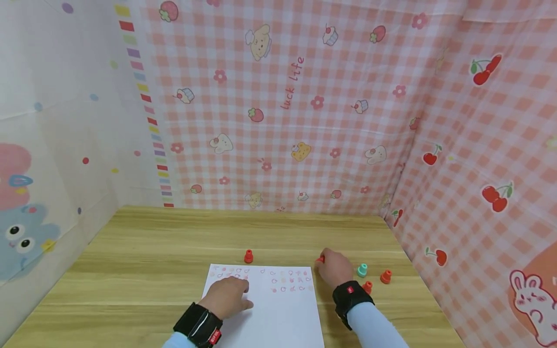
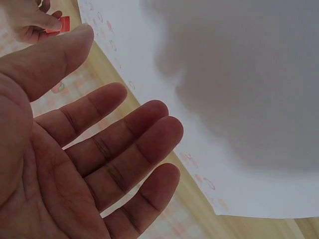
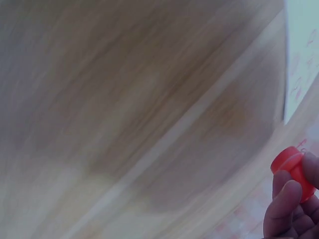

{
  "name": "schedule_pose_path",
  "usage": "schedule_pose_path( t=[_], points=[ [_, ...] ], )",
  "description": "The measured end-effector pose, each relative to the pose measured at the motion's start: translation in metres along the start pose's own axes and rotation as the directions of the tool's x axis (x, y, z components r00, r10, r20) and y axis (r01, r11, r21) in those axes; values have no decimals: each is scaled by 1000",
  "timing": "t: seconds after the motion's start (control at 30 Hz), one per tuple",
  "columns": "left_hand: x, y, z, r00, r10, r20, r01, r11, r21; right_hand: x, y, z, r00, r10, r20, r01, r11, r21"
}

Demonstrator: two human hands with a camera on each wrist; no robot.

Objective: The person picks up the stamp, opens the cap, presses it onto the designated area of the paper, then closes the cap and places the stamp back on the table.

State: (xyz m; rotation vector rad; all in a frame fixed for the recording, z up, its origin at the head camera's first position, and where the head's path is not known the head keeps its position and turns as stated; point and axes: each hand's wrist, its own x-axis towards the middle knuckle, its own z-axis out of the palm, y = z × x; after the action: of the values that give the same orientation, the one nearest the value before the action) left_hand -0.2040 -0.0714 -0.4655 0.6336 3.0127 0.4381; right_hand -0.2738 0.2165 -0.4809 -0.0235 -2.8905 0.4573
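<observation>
My right hand pinches a small red stamp between thumb and fingers, beside the right edge of a white sheet of paper. Rows of small pink, red and yellowish prints run across the top of the sheet. Over the paper's left side is my left hand, its fingers loosely spread with nothing in them. In the left wrist view its palm and fingers show, and the red stamp in the other hand appears at the top left.
A red stamp stands behind the paper. To the right of my right hand are a teal stamp, an orange stamp partly covered by the wrist strap, and an orange-red stamp. Patterned cloth walls surround the wooden table.
</observation>
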Motion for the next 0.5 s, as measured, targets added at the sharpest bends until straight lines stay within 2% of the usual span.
schedule_pose_path(
  t=[0.27, 0.5],
  points=[
    [2, 0, 0, 1000, 6, -8, -6, 1000, -26, -11, -19, 4, 998, 60, -13, -57, 988, 146],
    [7, -1, 1, 1000, -12, -13, 12, 999, -43, -18, -32, 8, 989, 146, 9, -143, 950, 276]
  ],
)
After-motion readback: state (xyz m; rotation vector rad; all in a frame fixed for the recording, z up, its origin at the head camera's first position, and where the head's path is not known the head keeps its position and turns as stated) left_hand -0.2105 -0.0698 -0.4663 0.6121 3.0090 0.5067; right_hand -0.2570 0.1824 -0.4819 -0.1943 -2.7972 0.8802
